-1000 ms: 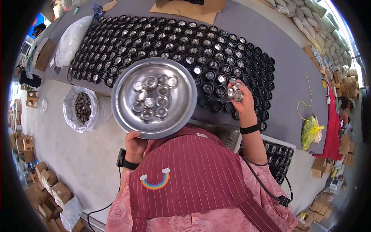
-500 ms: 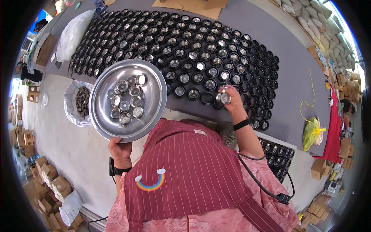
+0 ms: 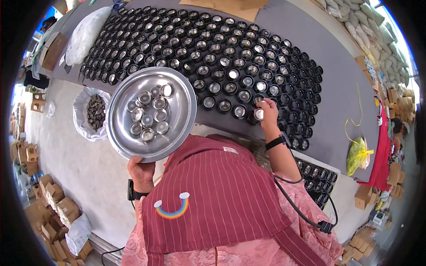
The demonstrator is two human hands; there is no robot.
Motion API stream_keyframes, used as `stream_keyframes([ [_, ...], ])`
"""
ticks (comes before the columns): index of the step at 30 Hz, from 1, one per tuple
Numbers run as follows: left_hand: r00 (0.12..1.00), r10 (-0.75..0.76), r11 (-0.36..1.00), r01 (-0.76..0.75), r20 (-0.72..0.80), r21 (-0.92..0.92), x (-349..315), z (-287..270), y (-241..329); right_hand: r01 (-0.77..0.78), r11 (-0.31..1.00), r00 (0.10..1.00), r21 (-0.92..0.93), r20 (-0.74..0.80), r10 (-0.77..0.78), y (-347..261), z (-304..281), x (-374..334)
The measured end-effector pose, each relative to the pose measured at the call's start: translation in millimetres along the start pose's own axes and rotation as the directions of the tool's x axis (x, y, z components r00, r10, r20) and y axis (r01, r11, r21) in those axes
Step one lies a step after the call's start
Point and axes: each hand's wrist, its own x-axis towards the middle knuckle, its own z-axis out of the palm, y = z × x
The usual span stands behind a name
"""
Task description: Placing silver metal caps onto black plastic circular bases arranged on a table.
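My left hand (image 3: 142,172) grips the near rim of a round, shiny metal tray (image 3: 120,144), fingers mostly hidden beneath it. Several small silver metal cups (image 3: 147,134) lie loose in the tray, left of the rows. At the table's near edge, my right hand (image 3: 269,114) is closed, with a silver metal cup (image 3: 258,115) at its fingertips, over a black round holder (image 3: 252,119). Whether that cup touches the holder I cannot tell. Just left, another black holder (image 3: 239,111) has a silver cup inside.
Rows of black holders, many lined with silver, cover the grey table (image 3: 339,106). A white bag of small metal parts (image 3: 84,128) stands left of the tray. A crate of black holders (image 3: 317,177) sits near my right arm. A yellow bag (image 3: 357,157) hangs at the right edge.
The holder left of my right hand was dark inside and now has a silver cup in it. My right hand has shifted slightly over the neighbouring holder. The tray has moved slightly right.
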Motion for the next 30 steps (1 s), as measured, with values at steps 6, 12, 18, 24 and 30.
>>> stream_keyframes([
  [6,1.000,-0.023,1.000,0.023,0.014,0.010,10.6,5.5,-2.5,0.238,0.923,0.964,-0.301,-0.044,-0.262,20.5,-18.2,6.9],
  [12,0.999,-0.049,0.998,0.048,0.015,0.027,16.2,6.2,-4.9,0.224,0.972,0.943,-0.075,-0.236,-0.236,-8.1,-32.4,-3.8],
  [18,0.998,-0.042,0.998,0.040,0.036,0.048,18.8,8.8,-6.3,0.032,0.989,0.988,-0.143,-0.146,-0.053,-51.6,-57.8,-23.9],
  [24,0.996,-0.067,0.996,0.063,0.060,0.055,21.5,9.9,-11.2,0.454,0.139,0.850,-0.880,0.381,-0.364,-40.2,-30.1,-50.3],
  [30,0.995,-0.074,0.996,0.071,0.060,0.058,14.7,17.5,-14.3,0.469,-0.198,0.824,-0.861,0.507,-0.252,-26.3,-18.6,-37.1],
])
